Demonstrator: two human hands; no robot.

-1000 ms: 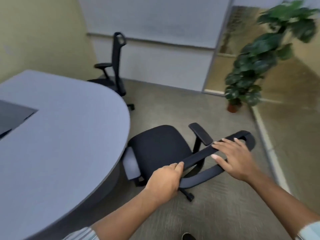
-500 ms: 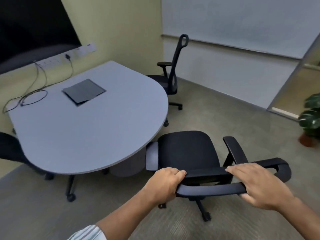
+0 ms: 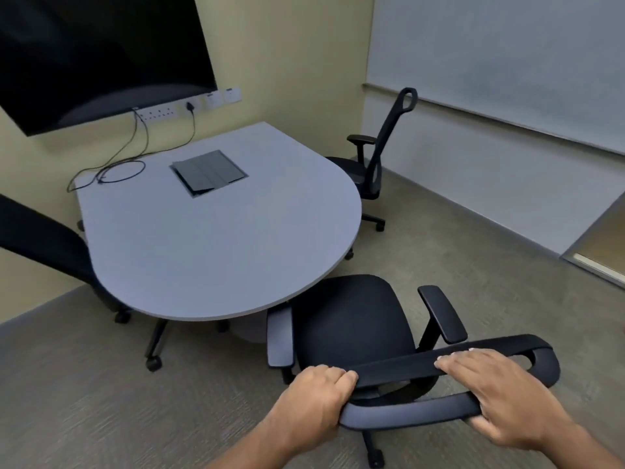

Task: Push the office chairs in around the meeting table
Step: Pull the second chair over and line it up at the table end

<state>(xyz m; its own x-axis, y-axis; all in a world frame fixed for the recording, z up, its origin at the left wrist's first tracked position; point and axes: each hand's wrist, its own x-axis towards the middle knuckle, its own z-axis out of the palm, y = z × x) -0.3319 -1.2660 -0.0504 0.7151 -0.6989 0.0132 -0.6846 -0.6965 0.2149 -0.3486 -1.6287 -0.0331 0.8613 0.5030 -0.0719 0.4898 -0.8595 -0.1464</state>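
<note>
A black office chair (image 3: 351, 319) stands in front of me, its seat edge just under the rounded end of the grey meeting table (image 3: 209, 245). My left hand (image 3: 316, 397) grips the left end of the chair's backrest top. My right hand (image 3: 500, 390) grips the same backrest further right. A second black chair (image 3: 375, 160) stands at the table's far right side, seat partly under the top. A third black chair (image 3: 44, 242) is at the left side, cut off by the frame edge.
A dark cable hatch (image 3: 208, 172) is set in the tabletop, with a loose cable (image 3: 115, 170) near the wall. A black screen (image 3: 91, 55) hangs above. A whiteboard wall (image 3: 507, 62) runs along the right. Carpet floor lies open to the right.
The view has swung left, revealing the whole table and the left chair. The near chair has moved closer to the table edge, and my right hand has closed around the backrest.
</note>
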